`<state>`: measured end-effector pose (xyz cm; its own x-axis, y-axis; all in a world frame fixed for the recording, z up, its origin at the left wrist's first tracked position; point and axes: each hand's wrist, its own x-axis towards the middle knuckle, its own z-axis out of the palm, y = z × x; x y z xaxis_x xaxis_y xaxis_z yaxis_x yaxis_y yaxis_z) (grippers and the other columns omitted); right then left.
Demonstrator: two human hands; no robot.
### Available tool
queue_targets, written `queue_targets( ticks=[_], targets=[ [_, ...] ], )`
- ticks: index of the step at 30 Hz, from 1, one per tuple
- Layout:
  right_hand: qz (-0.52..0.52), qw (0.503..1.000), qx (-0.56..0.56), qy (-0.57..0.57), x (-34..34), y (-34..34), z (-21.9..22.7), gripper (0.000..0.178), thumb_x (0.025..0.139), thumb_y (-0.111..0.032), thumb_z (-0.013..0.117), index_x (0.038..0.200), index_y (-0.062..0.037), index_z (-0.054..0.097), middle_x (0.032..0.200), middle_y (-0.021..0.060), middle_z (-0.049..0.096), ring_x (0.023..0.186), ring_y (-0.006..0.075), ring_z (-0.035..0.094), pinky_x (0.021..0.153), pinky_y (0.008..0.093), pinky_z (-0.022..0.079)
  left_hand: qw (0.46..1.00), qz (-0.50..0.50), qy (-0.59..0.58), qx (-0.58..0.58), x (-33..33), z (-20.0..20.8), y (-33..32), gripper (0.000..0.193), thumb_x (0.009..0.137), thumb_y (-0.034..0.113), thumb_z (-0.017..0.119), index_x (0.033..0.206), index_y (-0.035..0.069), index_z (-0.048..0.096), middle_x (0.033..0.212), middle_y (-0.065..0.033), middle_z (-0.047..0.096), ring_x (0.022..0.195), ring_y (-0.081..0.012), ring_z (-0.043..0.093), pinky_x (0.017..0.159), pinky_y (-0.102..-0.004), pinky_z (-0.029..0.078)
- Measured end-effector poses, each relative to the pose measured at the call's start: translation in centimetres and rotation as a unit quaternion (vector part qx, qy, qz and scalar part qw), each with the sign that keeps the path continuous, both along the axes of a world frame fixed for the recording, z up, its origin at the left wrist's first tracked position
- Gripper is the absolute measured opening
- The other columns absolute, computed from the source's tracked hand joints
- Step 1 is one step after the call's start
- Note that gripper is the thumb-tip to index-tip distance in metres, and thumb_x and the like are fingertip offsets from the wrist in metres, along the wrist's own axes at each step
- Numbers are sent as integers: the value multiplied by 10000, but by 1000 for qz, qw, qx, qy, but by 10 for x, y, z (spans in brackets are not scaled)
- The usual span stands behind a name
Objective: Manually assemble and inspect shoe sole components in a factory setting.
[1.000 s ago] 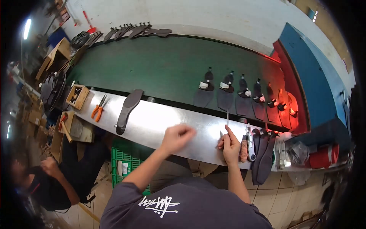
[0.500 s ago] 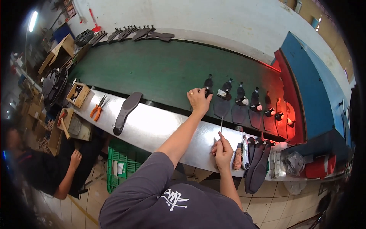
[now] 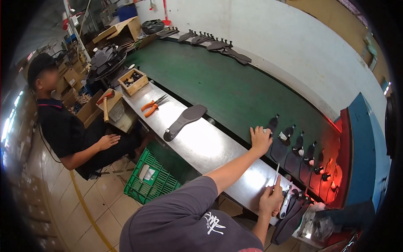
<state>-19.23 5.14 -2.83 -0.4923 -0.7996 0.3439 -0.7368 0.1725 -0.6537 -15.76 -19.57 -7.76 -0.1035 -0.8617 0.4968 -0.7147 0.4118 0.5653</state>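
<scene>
My left hand [image 3: 261,141] is at the near edge of the green conveyor belt, with fingers curled down over a dark sandal sole [image 3: 273,122] at the left end of a row. The contact point is partly hidden under the fingers. Closer to me, my right hand [image 3: 270,197] grips a thin, pale rod-like tool [image 3: 277,169], its tip pointing up and away; its handle is hidden in my palm. Beside my left hand, further dark soles [image 3: 297,145] with pale patches run right toward a red glow.
A blue hooded heater [image 3: 363,147] stands over the belt's right end. On the metal ledge [image 3: 201,151] lie a single sole [image 3: 185,121], orange-handled pliers [image 3: 153,105] and a utility knife [image 3: 285,203]. A seated co-worker [image 3: 63,122] is at left, near a green crate [image 3: 147,180].
The view has swung left, so the scene sits further right and the co-worker shows more fully. My left hand remains at the same end of the row; my right hand still holds the rod-like tool.
</scene>
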Motion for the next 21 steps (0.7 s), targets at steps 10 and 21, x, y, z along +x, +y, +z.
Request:
queue_targets(
  ticks=[10, 21],
  targets=[
    [18, 980, 113, 165, -22, 19, 2, 328, 786, 17, 613, 1104, -42, 670, 1146, 188, 543, 1024, 363, 508, 895, 429, 430, 934, -91, 346, -9, 37, 76, -9, 252, 657, 125, 767, 866, 67, 639, 1079, -138, 532, 958, -307, 590, 814, -378, 502],
    [183, 884, -200, -380, -8, 1, 68, 420, 797, -132, 740, 1141, 27, 558, 1273, 177, 548, 1131, 250, 550, 986, 357, 412, 566, -367, 534, 509, 139, 123, 123, 176, 811, -32, 664, 986, -47, 681, 1275, -138, 576, 1005, -142, 592, 913, -275, 449]
  ],
)
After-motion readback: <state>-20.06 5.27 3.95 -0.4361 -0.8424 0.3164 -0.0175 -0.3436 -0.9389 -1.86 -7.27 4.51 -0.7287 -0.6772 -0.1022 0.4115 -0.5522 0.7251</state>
